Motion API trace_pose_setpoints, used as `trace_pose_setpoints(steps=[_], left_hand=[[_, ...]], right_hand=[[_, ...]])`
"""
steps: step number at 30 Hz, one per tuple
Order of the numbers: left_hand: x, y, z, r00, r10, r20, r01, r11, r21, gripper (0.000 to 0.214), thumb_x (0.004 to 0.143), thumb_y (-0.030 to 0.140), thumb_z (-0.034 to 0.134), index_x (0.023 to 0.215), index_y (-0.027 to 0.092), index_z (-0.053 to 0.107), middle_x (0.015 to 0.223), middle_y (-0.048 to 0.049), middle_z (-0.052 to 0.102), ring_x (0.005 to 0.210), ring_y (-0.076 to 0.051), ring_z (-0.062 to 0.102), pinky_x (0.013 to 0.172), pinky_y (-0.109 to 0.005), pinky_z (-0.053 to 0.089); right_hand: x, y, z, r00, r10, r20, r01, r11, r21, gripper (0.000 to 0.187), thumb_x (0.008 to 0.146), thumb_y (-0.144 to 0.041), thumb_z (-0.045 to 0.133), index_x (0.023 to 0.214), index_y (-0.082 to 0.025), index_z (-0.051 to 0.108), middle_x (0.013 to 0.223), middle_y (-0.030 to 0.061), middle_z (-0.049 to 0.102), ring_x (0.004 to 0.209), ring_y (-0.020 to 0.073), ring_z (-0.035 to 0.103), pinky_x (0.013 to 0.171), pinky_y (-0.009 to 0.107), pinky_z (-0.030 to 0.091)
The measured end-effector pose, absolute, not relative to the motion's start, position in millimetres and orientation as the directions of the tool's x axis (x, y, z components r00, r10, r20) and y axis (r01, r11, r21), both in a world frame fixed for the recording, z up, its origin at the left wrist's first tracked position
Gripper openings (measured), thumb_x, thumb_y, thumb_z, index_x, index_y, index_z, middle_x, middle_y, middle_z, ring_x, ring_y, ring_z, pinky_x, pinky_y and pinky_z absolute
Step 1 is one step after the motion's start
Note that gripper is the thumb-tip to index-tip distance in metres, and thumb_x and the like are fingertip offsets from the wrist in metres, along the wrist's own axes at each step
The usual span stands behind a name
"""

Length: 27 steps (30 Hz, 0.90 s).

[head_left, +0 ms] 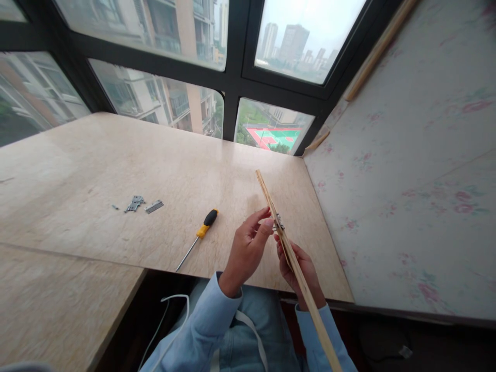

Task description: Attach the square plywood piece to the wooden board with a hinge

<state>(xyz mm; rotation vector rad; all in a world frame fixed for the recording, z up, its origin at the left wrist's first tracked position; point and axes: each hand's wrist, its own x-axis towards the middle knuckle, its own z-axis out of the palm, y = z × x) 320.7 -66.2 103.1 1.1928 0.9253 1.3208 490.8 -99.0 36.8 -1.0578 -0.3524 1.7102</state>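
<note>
A long, thin wooden strip (306,289) slants from the lower right up toward the window. My right hand (304,268) is closed around it from the far side, its fingers partly hidden behind the wood. A small metal hinge (279,222) lies against the strip's right face. On the left face, my left hand (250,248) has thumb and fingers pinched together close to the hinge. Whatever small thing sits in that pinch is too small to make out. A screwdriver (205,225) with a black and yellow handle rests left of my hands, shaft pointing toward me.
Farther left on the marble-look sill (77,175) are a small heap of metal hinges and screws (135,203), a single flat hinge (154,206) and a loose screw (115,206). A flowered wall (406,181) bounds the right side; windows stand behind. A white cable (188,305) hangs by my lap.
</note>
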Motion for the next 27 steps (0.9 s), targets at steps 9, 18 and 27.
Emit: trace_pose_setpoints(steps=[9, 18, 27], left_hand=[[309.0, -66.5, 100.8, 0.088, 0.987, 0.132, -0.134, -0.12, 0.984, 0.044, 0.092, 0.043, 0.063, 0.124, 0.014, 0.068, 0.119, -0.0135, 0.071, 0.099, -0.023, 0.071, 0.077, -0.031, 0.058], [311.8, -72.6, 91.9, 0.287, 0.829, 0.48, 0.262, -0.55, 0.793, 0.03, 0.094, 0.024, 0.059, 0.121, 0.015, 0.068, 0.123, -0.0103, 0.07, 0.116, -0.025, 0.064, 0.1, -0.044, 0.054], [318.9, -78.1, 82.8, 0.236, 0.729, 0.643, 0.486, -0.661, 0.572, 0.027, 0.092, 0.013, 0.056, 0.118, 0.015, 0.063, 0.122, -0.0102, 0.069, 0.121, -0.028, 0.059, 0.101, -0.05, 0.053]], right_hand=[[485.3, -103.1, 65.8, 0.159, 0.905, -0.394, -0.372, -0.314, -0.873, 0.047, 0.072, -0.046, 0.081, 0.104, -0.013, 0.071, 0.095, 0.009, 0.077, 0.081, 0.026, 0.073, 0.067, 0.035, 0.059], [474.6, -104.7, 64.0, 0.306, 0.921, -0.241, -0.259, -0.163, -0.952, 0.058, 0.069, -0.046, 0.084, 0.116, -0.016, 0.068, 0.097, 0.0092, 0.077, 0.069, 0.022, 0.071, 0.058, 0.029, 0.056], [474.6, -105.8, 65.4, 0.345, 0.922, -0.175, -0.196, -0.111, -0.974, 0.053, 0.073, -0.046, 0.082, 0.114, -0.015, 0.069, 0.099, 0.0094, 0.077, 0.071, 0.0209, 0.071, 0.06, 0.028, 0.056]])
